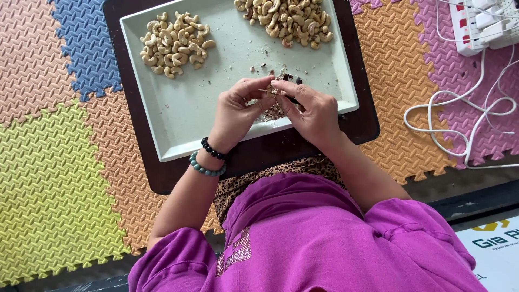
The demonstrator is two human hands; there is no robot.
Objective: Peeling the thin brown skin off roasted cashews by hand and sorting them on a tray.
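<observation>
— Where are the hands?

— Both are over the near edge of the pale rectangular tray [178, 119]. The left hand [238, 108] and the right hand [313, 111] meet fingertip to fingertip at the middle of that edge.

— What are the fingers doing?

— They are drawn in narrow, pinching one small cashew nut [274, 90] between them. The right hand also seems to hold a thin dark tool [293, 100], mostly hidden under its fingers.

— What lies beneath them?

— A small heap of brown skin scraps [273, 112] on the tray, just under the hands, with a few dark bits scattered beyond.

— And the other nuts?

— One pile of pale cashews [175, 46] sits near the tray's far left corner. A second, larger pile [286, 19] is at the far right corner, cut off by the picture's top.

— What carries the tray?

— A dark brown board [259, 154], set on coloured foam floor mats [54, 178]. Two bead bracelets [210, 159], one black and one green, circle the left wrist. A white power strip [481, 27] with white cables lies past the board's right edge.
</observation>
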